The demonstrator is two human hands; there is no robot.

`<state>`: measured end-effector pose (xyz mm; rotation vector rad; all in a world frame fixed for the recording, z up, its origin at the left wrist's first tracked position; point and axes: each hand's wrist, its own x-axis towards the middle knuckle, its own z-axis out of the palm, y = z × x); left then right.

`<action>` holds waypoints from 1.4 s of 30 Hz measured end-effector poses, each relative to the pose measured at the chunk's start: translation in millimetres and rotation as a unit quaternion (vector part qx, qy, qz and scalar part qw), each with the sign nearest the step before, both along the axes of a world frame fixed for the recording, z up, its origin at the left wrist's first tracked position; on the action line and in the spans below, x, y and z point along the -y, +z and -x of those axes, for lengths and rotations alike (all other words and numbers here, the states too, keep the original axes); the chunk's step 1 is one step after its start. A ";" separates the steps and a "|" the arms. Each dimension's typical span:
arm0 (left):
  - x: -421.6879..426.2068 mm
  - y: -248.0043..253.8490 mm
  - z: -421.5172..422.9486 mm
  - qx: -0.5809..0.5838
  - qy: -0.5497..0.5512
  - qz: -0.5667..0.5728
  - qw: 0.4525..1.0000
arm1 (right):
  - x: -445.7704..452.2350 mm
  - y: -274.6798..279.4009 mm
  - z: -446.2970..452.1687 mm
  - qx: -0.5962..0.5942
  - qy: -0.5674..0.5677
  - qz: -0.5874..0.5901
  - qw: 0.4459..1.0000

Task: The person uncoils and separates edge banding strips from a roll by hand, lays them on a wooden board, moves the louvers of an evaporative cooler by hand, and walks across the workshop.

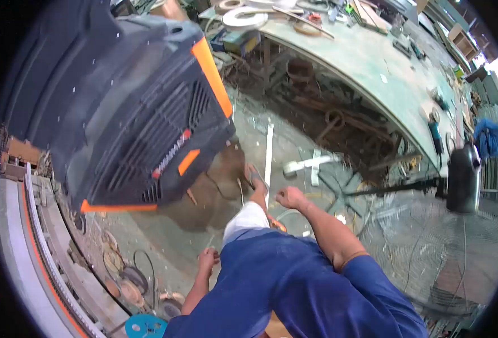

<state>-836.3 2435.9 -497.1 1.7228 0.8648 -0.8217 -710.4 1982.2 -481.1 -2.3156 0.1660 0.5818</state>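
My left hand [208, 260] hangs low at my left side over the floor, its fingers loosely curled and a little apart, with nothing visible in it. My right hand [291, 198] is held out in front of my body above the floor, its fingers folded in and nothing seen in them. Neither hand touches any object. Below and between them are my blue shirt [271, 265], white shorts [248, 218] and one foot in a sandal [254, 176]. A white strip [268, 160] lies on the floor beyond the foot.
A large dark machine housing with orange trim [147, 129] stands at the left. Below it runs a long metal rail [40, 248]. A cluttered pale green table [367, 67] spans the upper right. At the right stands a large fan [429, 253]. Cables and offcuts litter the floor.
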 end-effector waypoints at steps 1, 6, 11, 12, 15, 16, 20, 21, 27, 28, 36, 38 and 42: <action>6.3 -11.9 -34.4 0.007 0.011 0.017 1.000 | 9.6 4.8 -27.3 -0.012 -0.004 0.013 1.000; 41.6 -72.0 -169.8 0.085 -0.200 -0.069 0.974 | 75.9 28.0 -159.0 -0.050 -0.029 0.063 0.996; 78.8 -33.0 -279.9 0.008 -0.012 0.000 1.000 | 124.5 63.7 -283.3 0.014 -0.143 0.037 0.989; 82.6 -24.0 -295.2 0.061 -0.101 -0.034 0.992 | 123.2 75.2 -309.1 0.041 -0.174 0.027 0.984; 100.5 -3.8 -316.8 0.162 -0.213 -0.078 0.960 | 119.7 84.8 -388.1 0.070 -0.176 -0.015 0.982; 107.5 -2.2 -316.0 0.165 -0.160 -0.049 0.972 | 119.2 81.0 -414.8 0.086 -0.160 -0.025 0.983; 140.0 -0.1 -326.7 0.098 -0.197 -0.169 0.961 | 114.9 104.6 -527.7 0.116 -0.106 -0.083 0.984; 129.9 -49.7 -309.1 0.139 -0.280 -0.209 0.927 | 114.7 106.7 -557.9 0.148 -0.088 -0.076 0.982; 220.7 -45.3 -337.7 0.214 0.217 0.042 0.952 | 172.7 96.9 -734.6 0.354 0.105 -0.019 0.929; 245.3 -27.8 -352.8 0.170 0.253 0.018 0.952 | 187.5 99.6 -757.4 0.368 0.145 -0.008 0.918; 369.1 287.6 -567.4 0.155 0.151 -0.099 0.971 | 280.2 39.8 -840.3 0.383 0.332 -0.006 0.862; 383.9 353.2 -603.4 0.247 0.145 -0.215 0.934 | 295.6 24.6 -840.0 0.394 0.352 -0.011 0.849; 390.2 468.9 -651.1 0.334 0.091 -0.499 0.794 | 294.0 35.5 -840.0 0.351 0.381 0.043 0.855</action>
